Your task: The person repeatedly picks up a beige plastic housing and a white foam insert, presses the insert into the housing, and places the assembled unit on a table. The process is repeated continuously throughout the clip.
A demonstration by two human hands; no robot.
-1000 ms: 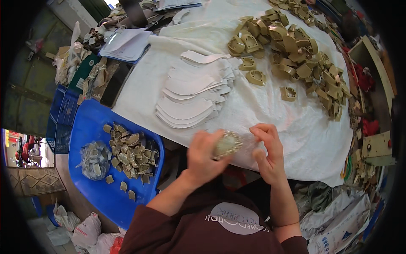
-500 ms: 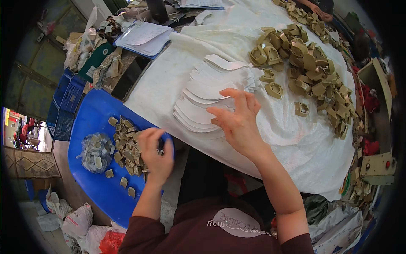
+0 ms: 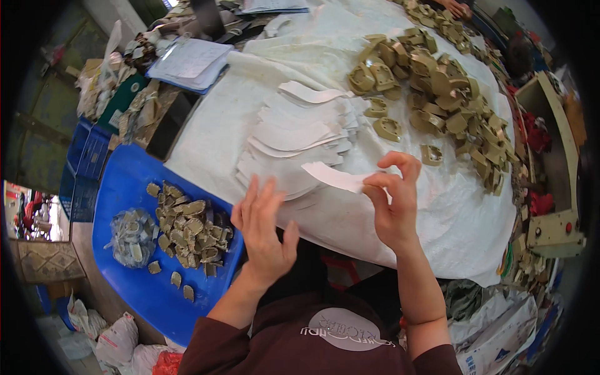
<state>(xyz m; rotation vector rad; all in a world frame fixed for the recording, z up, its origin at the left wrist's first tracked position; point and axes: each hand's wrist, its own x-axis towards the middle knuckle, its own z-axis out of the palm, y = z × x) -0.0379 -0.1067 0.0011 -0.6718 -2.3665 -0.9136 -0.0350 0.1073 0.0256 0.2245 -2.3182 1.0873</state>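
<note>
A curved white paper strip point(image 3: 334, 177) is pinched by one end between the thumb and fingers of my right hand point(image 3: 395, 203), held over the near part of the covered table. To its left, my left hand point(image 3: 265, 231) has its fingers stretched out and a little blurred, with nothing seen in them. It hovers at the near edge of a fanned stack of curved white strips point(image 3: 294, 134). Beyond my right hand lie a few single tan moulded parts point(image 3: 388, 129), beside a large heap of the same parts point(image 3: 447, 87).
At the left, a blue tub point(image 3: 125, 294) holds many small tan pieces point(image 3: 190, 228) and a clear plastic bag point(image 3: 133, 236). A clipboard with papers point(image 3: 190, 61) and a dark phone-like slab point(image 3: 170, 125) lie behind it. Another person's hand point(image 3: 456, 7) shows at the far right.
My right hand has lifted a white strip off the stack and moved right and nearer. My left hand has come from above the blue tub to the stack's near edge. The view has shifted slightly.
</note>
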